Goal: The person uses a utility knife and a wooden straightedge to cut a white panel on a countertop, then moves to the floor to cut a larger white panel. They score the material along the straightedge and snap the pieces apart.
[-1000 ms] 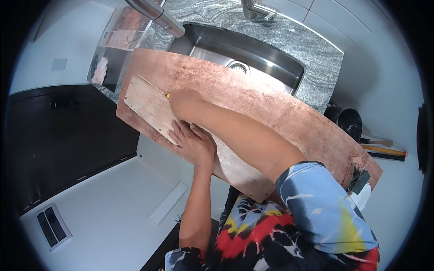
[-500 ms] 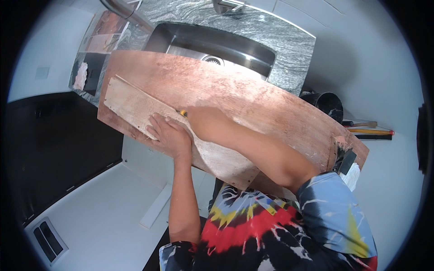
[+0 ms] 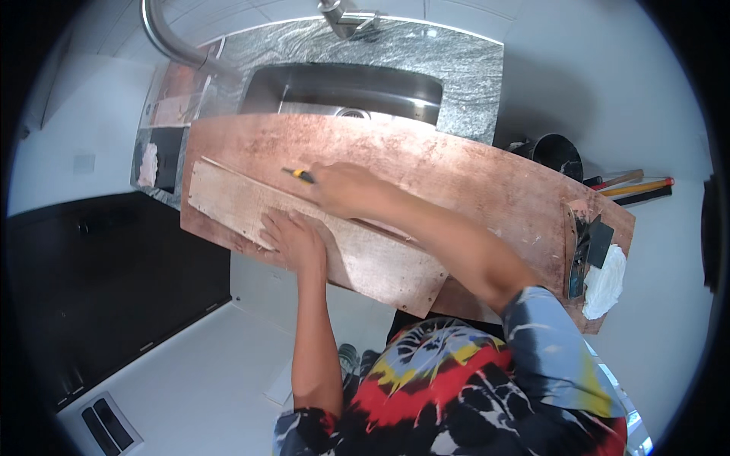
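My right hand (image 3: 338, 188) grips a yellow-and-black utility knife (image 3: 302, 175), its blade end pointing left over a large reddish-brown wooden board (image 3: 471, 182). The knife sits just beyond the far edge of a pale, narrow wooden panel (image 3: 372, 262) with small holes near its ends. Spread fingers of my left hand (image 3: 295, 239) press on that panel near its middle. A thin line or sliver runs along the panel's far edge; I cannot tell whether it is a separate strip. My right forearm covers part of that edge.
The board lies across the front of a steel sink (image 3: 365, 87) in a grey stone counter (image 3: 471, 99), below a faucet (image 3: 342, 23). At its right end are a dark flat blade tool (image 3: 599, 242) and white crumpled material (image 3: 606, 283). Beyond stand a black bucket (image 3: 559, 156) and long-handled tools (image 3: 639, 187).
The knife has moved off the pale panel's far edge onto the board beyond it, showing more of itself. My left hand still presses on the panel. The whole view has shifted.
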`<state>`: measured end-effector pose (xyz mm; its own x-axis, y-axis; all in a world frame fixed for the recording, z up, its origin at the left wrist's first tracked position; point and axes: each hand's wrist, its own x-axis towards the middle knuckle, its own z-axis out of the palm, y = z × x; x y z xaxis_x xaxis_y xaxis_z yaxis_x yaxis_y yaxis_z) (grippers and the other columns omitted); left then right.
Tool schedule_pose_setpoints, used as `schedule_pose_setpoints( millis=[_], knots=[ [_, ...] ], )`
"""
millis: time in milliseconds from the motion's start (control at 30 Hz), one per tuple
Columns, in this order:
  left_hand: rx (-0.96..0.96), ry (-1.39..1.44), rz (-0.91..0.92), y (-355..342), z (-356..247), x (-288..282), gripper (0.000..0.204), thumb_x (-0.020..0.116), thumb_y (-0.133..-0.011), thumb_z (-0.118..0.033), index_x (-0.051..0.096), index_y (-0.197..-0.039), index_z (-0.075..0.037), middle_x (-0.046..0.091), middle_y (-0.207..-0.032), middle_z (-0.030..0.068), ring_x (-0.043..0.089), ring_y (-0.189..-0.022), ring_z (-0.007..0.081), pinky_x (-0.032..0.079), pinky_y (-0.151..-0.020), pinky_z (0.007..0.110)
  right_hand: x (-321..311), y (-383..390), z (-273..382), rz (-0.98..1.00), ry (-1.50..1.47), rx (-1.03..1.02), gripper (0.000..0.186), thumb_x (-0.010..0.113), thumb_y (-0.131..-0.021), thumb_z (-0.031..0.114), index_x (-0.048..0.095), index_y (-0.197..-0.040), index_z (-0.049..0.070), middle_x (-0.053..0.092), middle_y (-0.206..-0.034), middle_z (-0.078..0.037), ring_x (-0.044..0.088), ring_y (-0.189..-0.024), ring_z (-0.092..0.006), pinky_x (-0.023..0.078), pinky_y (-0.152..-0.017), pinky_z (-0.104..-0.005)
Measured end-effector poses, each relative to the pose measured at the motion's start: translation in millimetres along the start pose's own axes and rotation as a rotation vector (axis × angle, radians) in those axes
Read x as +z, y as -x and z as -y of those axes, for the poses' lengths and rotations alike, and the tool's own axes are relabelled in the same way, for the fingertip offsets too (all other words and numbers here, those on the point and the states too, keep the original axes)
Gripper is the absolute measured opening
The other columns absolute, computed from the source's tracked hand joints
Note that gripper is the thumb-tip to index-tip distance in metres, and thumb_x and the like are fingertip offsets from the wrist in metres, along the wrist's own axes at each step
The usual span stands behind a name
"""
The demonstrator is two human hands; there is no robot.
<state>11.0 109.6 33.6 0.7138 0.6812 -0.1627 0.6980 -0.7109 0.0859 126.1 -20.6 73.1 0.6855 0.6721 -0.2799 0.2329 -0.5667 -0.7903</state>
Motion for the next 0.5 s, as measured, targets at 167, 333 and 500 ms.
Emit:
schedule_pose_setpoints(
  millis=[167, 333, 500],
  knots=[
    [0.028, 0.065, -0.070, 37.5, -15.3, 18.2, 0.062, 0.034, -0.109, -0.034, 0.027, -0.160, 0.001, 0.022, -0.168, 0.0229, 0.013, -0.156, 0.0479, 0.010, -0.120, 0.069, 42.0, -72.6, 9.9, -0.081, -0.032, -0.083, 0.030, 0.058, -0.090, 0.008, 0.063, -0.116, -0.007, 0.073, -0.105, -0.025, 0.072, -0.102, -0.0372, 0.057, -0.087, -0.0462],
    [-0.010, 0.153, -0.110, 39.9, -15.3, 23.7, 0.060, 0.034, -0.108, -0.031, 0.031, -0.159, 0.002, 0.023, -0.168, 0.0234, 0.012, -0.156, 0.0462, 0.006, -0.121, 0.067, 62.8, -107.8, 17.5, -0.002, 0.049, -0.122, 0.032, 0.059, -0.090, 0.009, 0.067, -0.120, 0.000, 0.075, -0.107, -0.020, 0.073, -0.104, -0.0346, 0.058, -0.087, -0.0437],
    [0.004, 0.189, -0.172, 42.2, -15.2, 22.7, 0.059, 0.035, -0.107, -0.029, 0.036, -0.156, 0.002, 0.028, -0.166, 0.0234, 0.016, -0.155, 0.0465, 0.008, -0.121, 0.063, 57.4, -107.7, 34.5, 0.056, 0.077, -0.107, 0.031, 0.060, -0.091, 0.008, 0.065, -0.119, -0.003, 0.075, -0.105, -0.023, 0.074, -0.099, -0.0379, 0.059, -0.084, -0.0450]
  ],
)
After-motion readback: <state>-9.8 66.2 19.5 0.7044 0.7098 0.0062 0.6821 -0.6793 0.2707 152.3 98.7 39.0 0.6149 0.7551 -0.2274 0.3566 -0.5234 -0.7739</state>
